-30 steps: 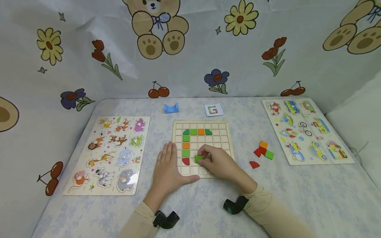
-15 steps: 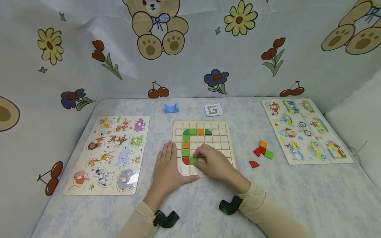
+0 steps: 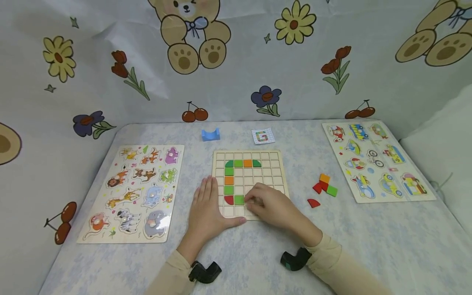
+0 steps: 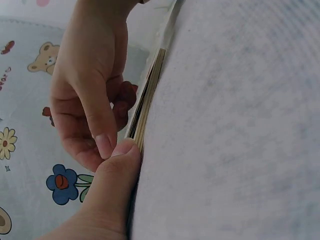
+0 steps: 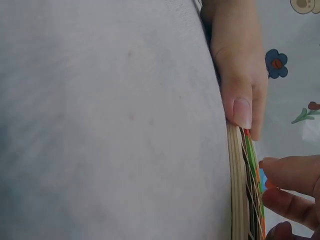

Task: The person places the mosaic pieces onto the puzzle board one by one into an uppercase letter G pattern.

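Note:
A wooden grid board (image 3: 273, 172) lies flat on the table. Green, orange and red pieces fill some of its cells in a C-like line. The lowest row holds a red quarter-round (image 3: 229, 200) and, right beside it, a green square (image 3: 239, 200). My left hand (image 3: 206, 205) rests along the board's left and near edges, fingers straight and thumb (image 4: 122, 160) spread against the near edge. Over the lower cells hovers my right hand (image 3: 269, 205), just right of that green square. Its fingers (image 5: 290, 172) are loosely bent and apart, with no piece visible between them.
Several loose pieces (image 3: 323, 185) lie right of the board, with a red quarter-round (image 3: 314, 203) nearer. Behind it are a blue holder (image 3: 210, 135) and a pattern card (image 3: 263, 136). An animal puzzle (image 3: 132, 192) lies left, a vehicle puzzle (image 3: 376, 164) right.
My right hand slid the green square left until it sat beside the red quarter-round. It then let go and drew back slightly to the right. My left hand stayed in place.

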The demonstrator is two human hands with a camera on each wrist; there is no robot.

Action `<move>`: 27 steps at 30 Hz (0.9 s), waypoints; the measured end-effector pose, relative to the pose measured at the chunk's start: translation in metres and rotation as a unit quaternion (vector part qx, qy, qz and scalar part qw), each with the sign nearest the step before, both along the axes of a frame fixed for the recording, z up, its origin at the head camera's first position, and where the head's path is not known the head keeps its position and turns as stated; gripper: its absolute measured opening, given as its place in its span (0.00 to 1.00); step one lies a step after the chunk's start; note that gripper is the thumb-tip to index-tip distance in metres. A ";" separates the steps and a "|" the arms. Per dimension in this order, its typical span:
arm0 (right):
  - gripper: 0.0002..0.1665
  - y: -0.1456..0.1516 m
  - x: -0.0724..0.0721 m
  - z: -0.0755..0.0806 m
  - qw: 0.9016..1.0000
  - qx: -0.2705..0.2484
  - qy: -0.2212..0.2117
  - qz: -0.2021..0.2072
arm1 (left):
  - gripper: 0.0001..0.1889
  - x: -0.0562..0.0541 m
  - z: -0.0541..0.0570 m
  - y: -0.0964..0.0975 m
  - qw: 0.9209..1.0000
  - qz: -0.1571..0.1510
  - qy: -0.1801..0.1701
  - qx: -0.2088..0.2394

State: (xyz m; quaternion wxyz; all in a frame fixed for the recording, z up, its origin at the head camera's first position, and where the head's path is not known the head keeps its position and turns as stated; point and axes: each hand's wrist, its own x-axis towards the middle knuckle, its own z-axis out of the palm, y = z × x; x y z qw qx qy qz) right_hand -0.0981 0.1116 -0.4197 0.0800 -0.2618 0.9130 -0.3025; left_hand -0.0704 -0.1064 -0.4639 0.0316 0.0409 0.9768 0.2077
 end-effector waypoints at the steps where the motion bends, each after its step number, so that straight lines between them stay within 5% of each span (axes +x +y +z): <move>1: 0.08 0.005 0.001 0.001 1.000 0.002 -0.001 -0.007 | 0.78 0.000 0.000 0.000 1.000 0.001 0.001 0.001; 9: 0.14 0.063 -0.008 0.009 0.992 0.037 -0.019 -0.116 | 0.79 0.000 -0.003 -0.001 1.000 0.004 -0.002 0.004; 17: 0.20 0.128 -0.020 0.012 0.968 0.126 0.001 -0.218 | 0.78 0.000 -0.001 -0.001 1.000 -0.001 -0.001 0.010; 27: 0.29 0.158 -0.031 0.007 0.953 0.173 -0.047 -0.244 | 0.78 0.000 0.001 0.000 1.000 0.000 -0.002 0.003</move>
